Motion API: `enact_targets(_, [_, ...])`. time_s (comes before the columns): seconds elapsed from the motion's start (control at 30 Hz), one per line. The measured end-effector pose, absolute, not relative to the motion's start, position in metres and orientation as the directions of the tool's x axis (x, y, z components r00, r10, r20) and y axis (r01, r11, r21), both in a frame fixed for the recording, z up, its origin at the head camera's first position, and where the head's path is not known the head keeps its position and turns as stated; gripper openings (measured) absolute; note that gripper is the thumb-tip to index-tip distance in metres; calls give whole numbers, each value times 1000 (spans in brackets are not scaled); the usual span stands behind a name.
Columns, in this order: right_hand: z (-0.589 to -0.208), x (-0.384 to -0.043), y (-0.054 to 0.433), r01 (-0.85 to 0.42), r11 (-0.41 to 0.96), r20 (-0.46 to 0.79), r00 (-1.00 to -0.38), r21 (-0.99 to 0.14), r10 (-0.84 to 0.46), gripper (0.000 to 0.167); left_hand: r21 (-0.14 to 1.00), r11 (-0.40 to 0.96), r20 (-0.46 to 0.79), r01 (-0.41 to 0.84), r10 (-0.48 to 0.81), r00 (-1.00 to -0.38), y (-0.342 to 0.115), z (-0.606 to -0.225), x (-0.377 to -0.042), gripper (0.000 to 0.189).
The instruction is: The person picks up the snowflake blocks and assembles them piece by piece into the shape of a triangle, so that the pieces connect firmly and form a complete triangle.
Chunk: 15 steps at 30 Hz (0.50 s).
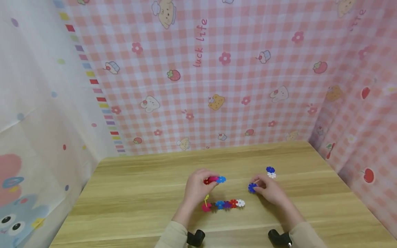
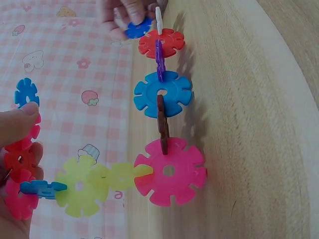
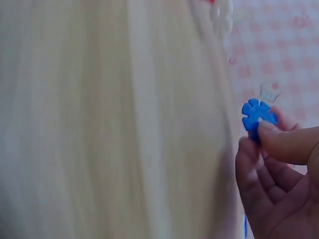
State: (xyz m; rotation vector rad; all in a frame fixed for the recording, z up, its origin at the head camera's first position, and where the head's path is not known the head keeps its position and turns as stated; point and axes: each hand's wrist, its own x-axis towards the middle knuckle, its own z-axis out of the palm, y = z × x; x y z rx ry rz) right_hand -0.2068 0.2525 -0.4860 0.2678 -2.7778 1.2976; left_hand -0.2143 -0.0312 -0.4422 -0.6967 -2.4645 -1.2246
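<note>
My left hand (image 1: 197, 186) grips one end of a chain of plastic snowflake discs between thumb and fingers. A light blue disc (image 1: 221, 179) tips that end, beside pink and red ones. In the left wrist view, a yellow disc (image 2: 82, 186) links the held part to a pink disc (image 2: 169, 172). From there brown, blue, purple and red discs run on to a white disc (image 1: 240, 203) at the far end. My right hand (image 1: 270, 189) pinches a dark blue snowflake disc (image 3: 258, 118) between thumb and fingers, apart from the chain and to its right.
Behind my right hand, another dark blue disc (image 1: 270, 169) and a white disc (image 1: 271, 175) lie next to each other on the wooden table (image 1: 133, 193). A pink checked curtain (image 1: 235, 79) hangs along the table's back edge and right side.
</note>
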Motion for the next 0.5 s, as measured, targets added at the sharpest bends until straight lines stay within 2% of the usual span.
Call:
enact_targets(0.17, [-472,-204,233,-202,528,148,-979,-825,-142,21,659,524,464,539,281,-840,-31,-442,-214,14])
enact_targets(0.5, [-444,-198,195,-259,372,220,-965,-891,-145,22,641,525,485,560,288,-826,-30,-440,-212,13])
